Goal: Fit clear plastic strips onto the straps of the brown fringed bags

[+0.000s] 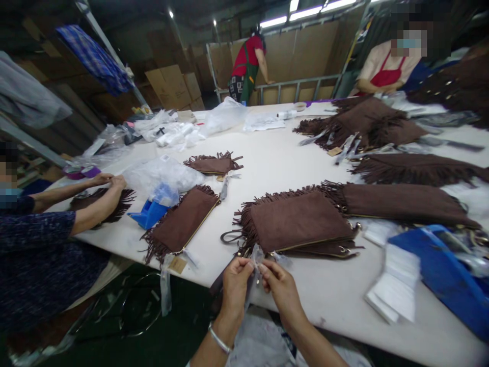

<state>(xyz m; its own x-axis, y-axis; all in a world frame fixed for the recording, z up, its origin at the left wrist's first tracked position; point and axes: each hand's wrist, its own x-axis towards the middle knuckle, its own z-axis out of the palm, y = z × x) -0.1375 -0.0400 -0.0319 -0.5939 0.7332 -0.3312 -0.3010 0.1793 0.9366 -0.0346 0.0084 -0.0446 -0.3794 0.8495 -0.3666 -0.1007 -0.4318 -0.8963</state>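
At the table's near edge, my left hand (237, 278) and my right hand (277, 280) pinch a small clear plastic bag (257, 253) between their fingertips. Both hands are closed, close together. Below the fingers the plastic hangs down, with something small and shiny by it that I cannot make out. Just beyond lies a stack of brown fringed suede pouches (298, 221) with gold zips. To the left, another brown fringed pouch (185, 219) has a tan tag (177, 264) and plastic-wrapped pieces hanging off the edge.
A blue bin (439, 275) and white paper slips (397, 280) lie at right. More fringed pouches (367, 122) are piled at the far right. A blue tape dispenser (151, 211) and plastic bags (164, 173) sit at left. A co-worker's hands (110, 186) work at far left; two other people stand beyond the table.
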